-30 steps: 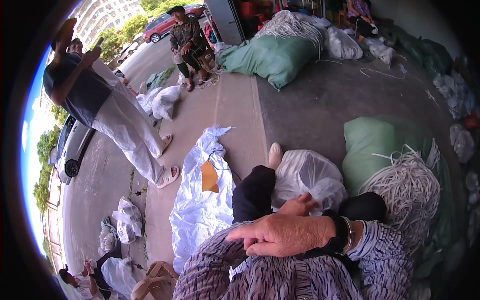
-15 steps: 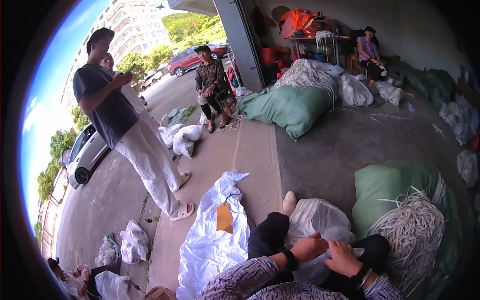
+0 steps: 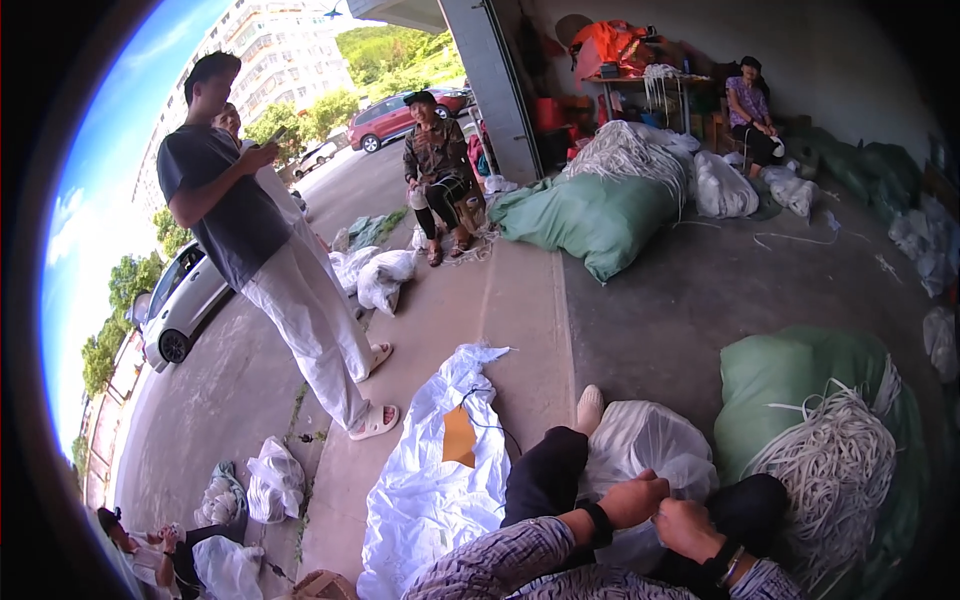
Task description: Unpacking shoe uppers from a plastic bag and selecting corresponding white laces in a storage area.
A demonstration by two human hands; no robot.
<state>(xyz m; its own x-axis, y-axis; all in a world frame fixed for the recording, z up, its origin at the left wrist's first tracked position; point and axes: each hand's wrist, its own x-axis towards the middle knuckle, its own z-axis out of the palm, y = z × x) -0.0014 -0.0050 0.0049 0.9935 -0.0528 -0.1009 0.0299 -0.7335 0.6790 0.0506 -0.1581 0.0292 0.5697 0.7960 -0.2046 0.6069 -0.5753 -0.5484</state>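
Between my knees sits a translucent white plastic bag (image 3: 648, 440), its upper part behind my hands. My left hand (image 3: 637, 498) is closed in a fist over the bag. Close by on its right, my right hand (image 3: 688, 527) is also closed, knuckles up, with a small gap between the two. Whatever the fingers grip is hidden, and I cannot tell whether it is part of the bag. Beside my right knee stands a large green sack (image 3: 780, 385) with a heap of white flat cords (image 3: 830, 450) spilling from it.
A white woven sheet (image 3: 435, 510) with an orange-brown card (image 3: 459, 437) lies left of my leg. Another green sack (image 3: 600, 220) with cords stands ahead. A person in white trousers (image 3: 310, 310) stands at left; others sit further off. White bags (image 3: 275, 480) lie on the ground.
My right hand's fingers, stretched out before, have curled into a fist. Both hands sit slightly lower and further right in the picture, as the whole view has shifted a little.
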